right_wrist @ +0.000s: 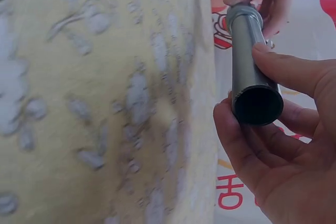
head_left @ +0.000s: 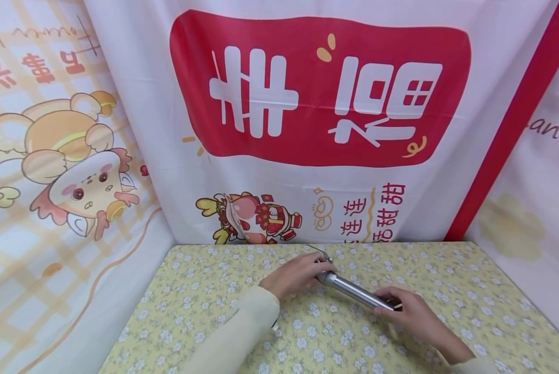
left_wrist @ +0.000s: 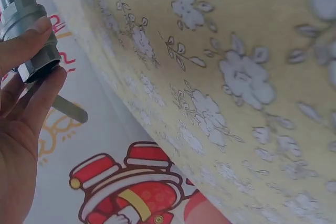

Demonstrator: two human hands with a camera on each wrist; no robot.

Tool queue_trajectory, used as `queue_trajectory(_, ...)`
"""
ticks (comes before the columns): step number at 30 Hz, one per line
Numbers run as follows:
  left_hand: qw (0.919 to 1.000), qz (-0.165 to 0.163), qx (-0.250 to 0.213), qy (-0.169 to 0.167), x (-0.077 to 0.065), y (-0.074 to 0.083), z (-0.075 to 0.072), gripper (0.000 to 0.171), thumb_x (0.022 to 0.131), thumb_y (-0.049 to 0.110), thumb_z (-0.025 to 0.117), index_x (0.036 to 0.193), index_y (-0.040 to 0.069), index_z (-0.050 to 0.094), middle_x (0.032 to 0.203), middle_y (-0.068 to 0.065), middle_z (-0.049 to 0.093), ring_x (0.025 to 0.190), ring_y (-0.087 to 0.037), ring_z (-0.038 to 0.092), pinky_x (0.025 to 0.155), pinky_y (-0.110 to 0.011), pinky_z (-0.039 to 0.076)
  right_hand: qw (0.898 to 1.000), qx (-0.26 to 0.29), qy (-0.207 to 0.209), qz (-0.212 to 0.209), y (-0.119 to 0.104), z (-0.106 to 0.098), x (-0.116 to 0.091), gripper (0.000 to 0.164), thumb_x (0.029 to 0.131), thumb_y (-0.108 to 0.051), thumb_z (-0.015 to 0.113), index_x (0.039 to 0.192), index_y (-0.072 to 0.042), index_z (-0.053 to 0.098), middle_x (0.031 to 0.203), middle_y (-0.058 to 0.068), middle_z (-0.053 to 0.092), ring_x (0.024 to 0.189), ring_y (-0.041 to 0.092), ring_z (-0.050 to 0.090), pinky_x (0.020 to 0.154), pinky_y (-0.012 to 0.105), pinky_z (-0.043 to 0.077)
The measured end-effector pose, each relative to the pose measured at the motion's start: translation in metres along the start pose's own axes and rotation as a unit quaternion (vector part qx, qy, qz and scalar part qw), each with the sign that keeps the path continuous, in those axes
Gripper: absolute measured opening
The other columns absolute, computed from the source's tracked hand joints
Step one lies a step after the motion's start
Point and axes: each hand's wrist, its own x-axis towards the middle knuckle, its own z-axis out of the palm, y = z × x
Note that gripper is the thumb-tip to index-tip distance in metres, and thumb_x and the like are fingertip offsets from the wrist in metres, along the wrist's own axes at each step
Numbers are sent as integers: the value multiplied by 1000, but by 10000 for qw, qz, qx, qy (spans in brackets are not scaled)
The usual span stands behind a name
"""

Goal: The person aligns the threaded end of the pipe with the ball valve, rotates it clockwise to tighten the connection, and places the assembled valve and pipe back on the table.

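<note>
A straight silver metal pipe [head_left: 359, 293] is held just above the table, with a ball valve [left_wrist: 32, 24] fitted on its far-left end. My left hand [head_left: 298, 274] grips the valve, thumb on one side and fingers on the other. Past those fingers sticks out the valve's thin grey lever [left_wrist: 71, 109], partly hidden by the hand. Near the other end of the pipe, my right hand [head_left: 412, 314] holds the tube between thumb and fingers. In the right wrist view the pipe's hollow, dark open end [right_wrist: 258, 105] faces the camera.
Yellow floral cloth [head_left: 190, 311] covers the table. At its far edge hangs a white and red printed curtain [head_left: 317, 104], and printed fabric walls [head_left: 60, 171] flank the left and right sides.
</note>
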Motion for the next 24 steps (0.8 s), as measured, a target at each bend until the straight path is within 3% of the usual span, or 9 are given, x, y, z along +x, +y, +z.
queue_trajectory(8, 9986, 307, 401, -152, 16, 6, 14, 53, 97, 14, 84, 143, 31, 64, 131, 4, 66, 116, -11, 66, 102, -20, 57, 9982, -466, -25, -368, 16, 0, -8, 43, 92, -23, 88, 126, -1, 74, 104, 2, 78, 88, 5, 69, 74, 22, 60)
queue_trajectory(15, 9963, 451, 641, -362, 24, 12, 23, 50, 101, 10, 77, 144, 33, 63, 130, 5, 66, 107, -9, 67, 94, -16, 56, 9988, -389, -242, 162, 19, 4, -19, 46, 91, -26, 89, 129, -5, 74, 99, -2, 75, 86, 6, 67, 72, 22, 57)
queue_trajectory(24, 9967, 342, 607, -418, 33, 17, 28, 45, 104, 13, 74, 144, 33, 65, 139, 6, 66, 123, -10, 67, 103, -19, 56, 9978, -144, -585, 278, 16, 5, -24, 47, 94, -28, 87, 129, 0, 72, 98, 1, 73, 86, 14, 67, 68, 24, 55)
